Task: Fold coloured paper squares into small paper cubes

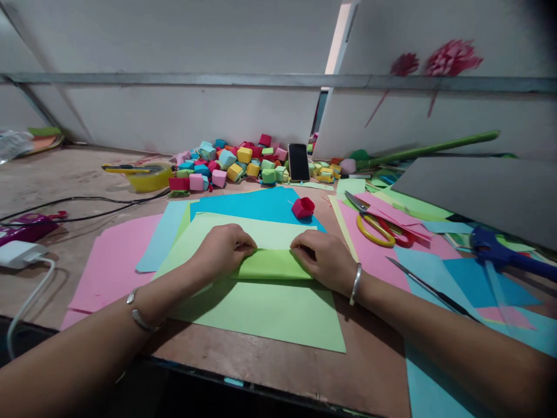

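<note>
A bright green paper (pixel 274 265), folded into a strip, lies on a pale green sheet (pixel 270 307). My left hand (pixel 224 248) pinches its upper left end, thumb against fingers. At the upper right end my right hand (pixel 324 258) pinches the same strip. Just beyond my right hand, a small red paper box (pixel 303 207) sits on blue paper (pixel 248 203).
Many coloured paper cubes (pixel 226 159) are heaped at the back beside a phone (pixel 299 162). Scissors (pixel 374 226), a craft knife (pixel 430 287) and a blue glue gun (pixel 500 249) lie at right. Yellow tape (pixel 150 179), a white charger (pixel 21 254) and cables are at left.
</note>
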`<state>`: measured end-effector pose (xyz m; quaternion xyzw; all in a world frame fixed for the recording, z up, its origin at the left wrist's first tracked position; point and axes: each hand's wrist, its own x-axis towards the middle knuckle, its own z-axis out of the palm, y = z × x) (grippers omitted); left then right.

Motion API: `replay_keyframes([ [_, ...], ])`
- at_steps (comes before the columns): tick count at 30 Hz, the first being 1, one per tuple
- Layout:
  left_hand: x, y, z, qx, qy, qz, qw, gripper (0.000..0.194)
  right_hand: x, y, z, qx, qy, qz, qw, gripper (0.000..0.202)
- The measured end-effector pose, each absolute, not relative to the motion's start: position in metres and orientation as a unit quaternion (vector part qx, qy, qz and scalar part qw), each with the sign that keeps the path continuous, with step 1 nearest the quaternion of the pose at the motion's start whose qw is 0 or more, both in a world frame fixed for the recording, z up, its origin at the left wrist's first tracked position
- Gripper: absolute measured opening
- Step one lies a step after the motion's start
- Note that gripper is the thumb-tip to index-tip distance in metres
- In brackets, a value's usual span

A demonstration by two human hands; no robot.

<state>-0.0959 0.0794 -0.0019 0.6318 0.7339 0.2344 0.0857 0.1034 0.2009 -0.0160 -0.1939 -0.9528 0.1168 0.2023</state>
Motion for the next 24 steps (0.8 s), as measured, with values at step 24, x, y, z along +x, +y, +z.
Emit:
replay_keyframes([
  [24, -0.073, 0.103, 0.011, 0.695, 0.711, 0.076, 0.068, 0.02, 0.1, 0.198, -0.008, -0.214, -0.967, 0.082, 0.109, 0.017],
])
